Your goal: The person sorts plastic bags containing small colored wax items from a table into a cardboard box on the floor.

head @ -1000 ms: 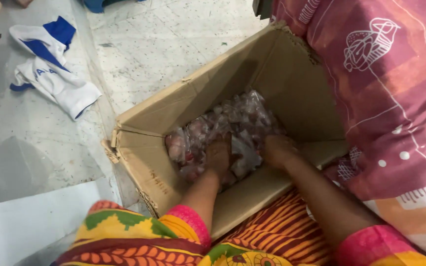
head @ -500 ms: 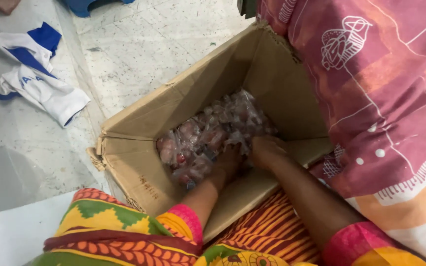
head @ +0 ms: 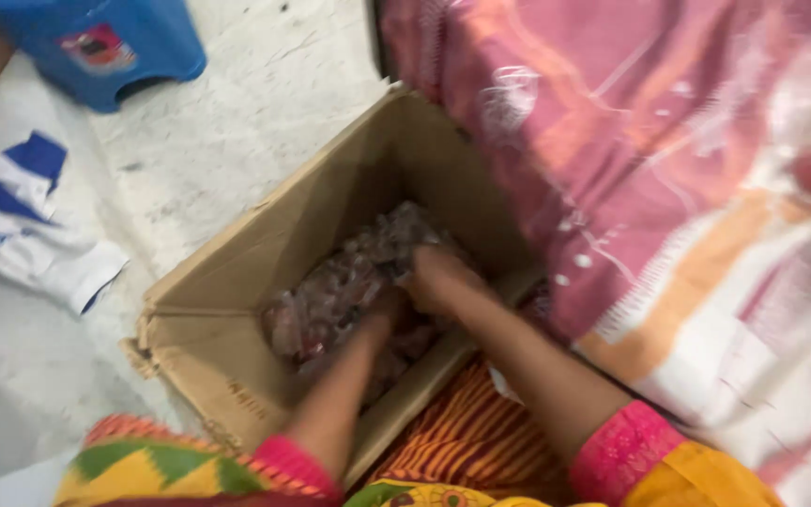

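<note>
You're mid-grab — both hands down in the box (head: 237,366), right hand (head: 438,277) curled over the bag (head: 349,282), left hand (head: 382,310) buried, can't tell its grip; next you need a firm two-handed hold

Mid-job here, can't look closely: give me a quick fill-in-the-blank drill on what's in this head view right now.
1. Both hands, the left hand and the right hand, reach into an open ____ box.
2. Inside the box lies a clear plastic bag of small pinkish packets, and both hands rest ____ it.
3. On the floor, to the left of the box in this view, lies a white and ____ cloth.

Missing words: cardboard; on; blue
</note>
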